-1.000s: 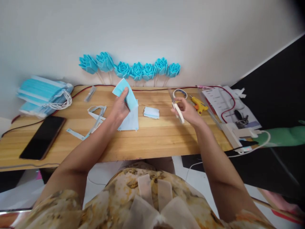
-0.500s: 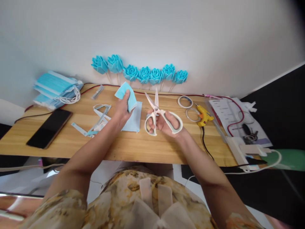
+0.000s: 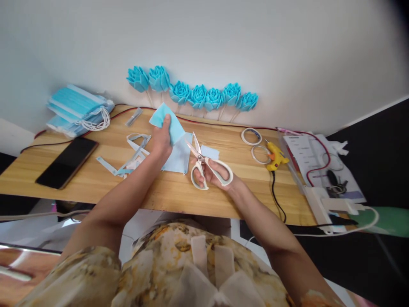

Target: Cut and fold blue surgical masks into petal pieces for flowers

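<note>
My left hand [image 3: 160, 142] pinches a folded strip of light blue mask fabric [image 3: 167, 123] and holds it up above the wooden desk [image 3: 96, 179]. My right hand [image 3: 213, 174] has its fingers through the white handles of a pair of scissors [image 3: 202, 163]. The blades are slightly apart and point toward the strip. Under both hands a flat blue fabric sheet [image 3: 180, 158] lies on the desk, with a smaller blue piece [image 3: 210, 152] to its right.
Cut mask trimmings [image 3: 132, 154], a black phone [image 3: 67, 162] and a stack of blue face masks [image 3: 78, 110] lie at left. Several blue fabric roses [image 3: 198, 94] lean on the wall. Tape rolls [image 3: 251, 136], a yellow glue gun [image 3: 275, 155], papers and cables sit at right.
My right hand brought the scissors from the right side of the desk toward the middle and turned their blades toward the fabric strip. My left hand kept holding the strip.
</note>
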### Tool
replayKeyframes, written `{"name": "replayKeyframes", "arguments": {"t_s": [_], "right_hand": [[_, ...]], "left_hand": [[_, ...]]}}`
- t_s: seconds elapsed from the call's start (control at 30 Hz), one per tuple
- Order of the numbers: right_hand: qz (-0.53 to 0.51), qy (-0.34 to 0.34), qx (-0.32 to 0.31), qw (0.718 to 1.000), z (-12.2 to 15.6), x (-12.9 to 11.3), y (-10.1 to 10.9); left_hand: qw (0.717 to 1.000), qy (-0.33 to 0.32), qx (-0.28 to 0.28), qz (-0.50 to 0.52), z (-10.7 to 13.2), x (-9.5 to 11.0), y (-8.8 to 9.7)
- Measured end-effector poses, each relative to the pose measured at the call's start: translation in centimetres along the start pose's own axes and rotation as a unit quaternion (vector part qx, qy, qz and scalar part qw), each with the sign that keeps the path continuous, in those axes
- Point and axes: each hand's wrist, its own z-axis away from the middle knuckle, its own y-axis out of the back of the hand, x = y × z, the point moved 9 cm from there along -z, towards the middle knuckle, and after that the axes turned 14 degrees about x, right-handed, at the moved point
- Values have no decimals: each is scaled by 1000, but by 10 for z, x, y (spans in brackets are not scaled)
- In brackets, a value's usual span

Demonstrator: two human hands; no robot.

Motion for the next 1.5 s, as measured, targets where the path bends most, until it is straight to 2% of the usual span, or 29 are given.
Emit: {"name": "replayKeyframes", "arguments": {"t_s": [0.17,0.37,0.63,0.77,0.87,0.97,1.07,1.17,1.27,1.5], "right_hand": [[-9,0,7,1000,-1,-1,-1],[2,-7,44,999,-2,-1,4],[4,8,39,999,-5,0,8],[6,6,56,998,-9,4,15],[3,8,63,998,-10,4,18],[-5,18,63,998,-9,0,17],[-9,31,59,998,-8,-5,15],[-5,40,59,997,-8,-7,17],[-8,50,58,997,-9,-7,20],[-15,56,69,996,-10,-9,24]], "left_hand": [[1000,15,-10,20,1,-3,-2],[1000,16,-11,-18,0,-8,-2],[1000,0,-22,-11,12,-4,-6],[997,-34,-62,-7,20,-1,-12],[994,-27,-102,-1,25,-3,-18],[984,17,-177,-7,30,-7,-27],[957,95,-273,-25,40,-14,-36],[934,143,-326,-27,48,-15,-40],[927,150,-342,-25,49,-14,-42],[941,120,-315,-1,37,-12,-42]]}}
